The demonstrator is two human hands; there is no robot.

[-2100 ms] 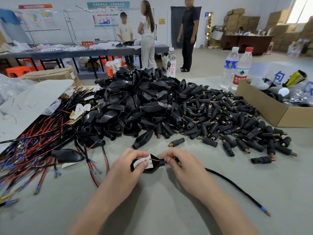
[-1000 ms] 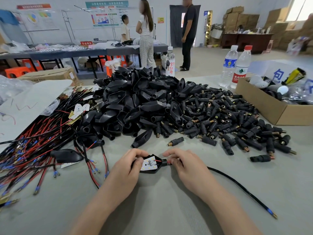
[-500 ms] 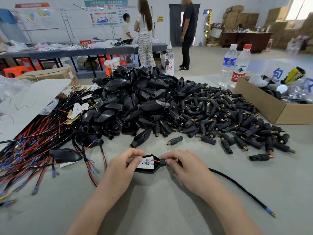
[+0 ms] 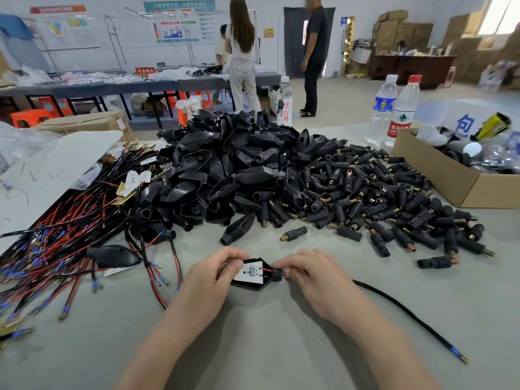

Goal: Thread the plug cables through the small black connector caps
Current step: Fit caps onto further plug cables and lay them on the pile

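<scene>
Cap (image 4: 253,285) sits low over the table (image 4: 253,347), between both hands, white board (image 4: 252,273) seated inside. Left hand (image 4: 213,277) curls round its wide end; right hand (image 4: 306,274) pinches the cable (image 4: 399,305) at the neck. Tug hard and that thin red lead (image 4: 267,269) could tear off the board.

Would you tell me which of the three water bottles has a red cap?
The rightmost bottle, beside the cardboard box; its neighbour and the far-left bottle have white caps.

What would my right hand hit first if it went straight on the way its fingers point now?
Probably the neck of the black cap: the right hand, pinching the cable, points left straight at it. Beyond, the left hand holds that cap. Depth is uncertain.
</scene>
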